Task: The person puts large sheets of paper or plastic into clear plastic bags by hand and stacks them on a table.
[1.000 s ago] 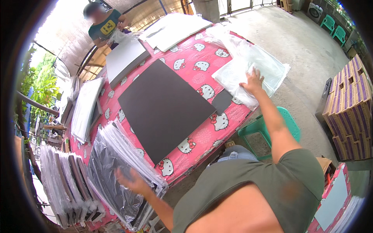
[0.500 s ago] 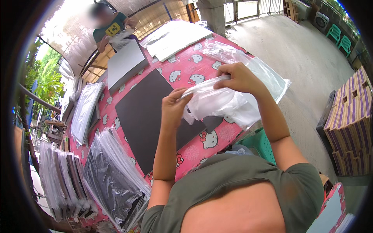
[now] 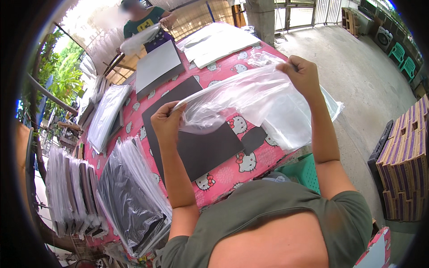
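A clear plastic bag (image 3: 232,96) is stretched between my two hands above the table. My left hand (image 3: 167,121) pinches one end of its edge, and my right hand (image 3: 300,73) grips the other end, farther off and higher. The bag's lower part sags loosely. Beneath it lies a large black board (image 3: 201,152), partly covered by the plastic and my left arm. A small dark piece (image 3: 254,139) rests beside the board's right corner. Under my right forearm, more clear plastic bags (image 3: 286,127) lie flat at the table's right edge.
A pink patterned cloth (image 3: 219,181) covers the table. Bagged black boards (image 3: 129,196) stack at the near left; a grey-topped board stack (image 3: 158,69) and white sheets (image 3: 219,44) stand farther back. Across the table, another person (image 3: 145,27) handles plastic. Cartons (image 3: 404,165) are piled at the right.
My hands have moved apart, the left one leftward and the right one rightward and up. The bunched bag is now spread out between them. The person across has lifted their plastic.
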A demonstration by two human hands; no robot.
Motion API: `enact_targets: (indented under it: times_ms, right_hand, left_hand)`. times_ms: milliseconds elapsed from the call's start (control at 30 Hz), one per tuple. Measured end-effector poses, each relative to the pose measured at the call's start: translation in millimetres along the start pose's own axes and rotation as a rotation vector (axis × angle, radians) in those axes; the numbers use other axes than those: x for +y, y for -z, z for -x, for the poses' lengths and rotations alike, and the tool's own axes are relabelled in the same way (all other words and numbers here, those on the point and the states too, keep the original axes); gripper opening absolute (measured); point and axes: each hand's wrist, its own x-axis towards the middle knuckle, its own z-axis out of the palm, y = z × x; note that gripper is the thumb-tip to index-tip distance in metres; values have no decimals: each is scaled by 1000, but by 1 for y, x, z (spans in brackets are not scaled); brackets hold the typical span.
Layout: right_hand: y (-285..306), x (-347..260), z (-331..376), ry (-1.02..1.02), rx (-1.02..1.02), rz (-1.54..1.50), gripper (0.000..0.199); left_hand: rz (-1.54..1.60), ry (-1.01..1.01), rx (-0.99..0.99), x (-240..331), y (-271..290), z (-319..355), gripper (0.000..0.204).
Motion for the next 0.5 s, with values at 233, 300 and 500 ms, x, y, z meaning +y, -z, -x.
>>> enact_targets:
  times_ms: [233, 300, 500]
  right_hand:
    - [-7, -28, 31, 182, 198, -12, 12]
    - [-9, -34, 39, 166, 142, -27, 10]
    - [-31, -96, 77, 112, -173, -72, 11]
  left_hand:
    - [708, -321, 6, 2, 11, 16, 12]
    - [903, -243, -47, -1, 25, 24, 14]
    - [747, -282, 361, 8, 78, 48, 10]
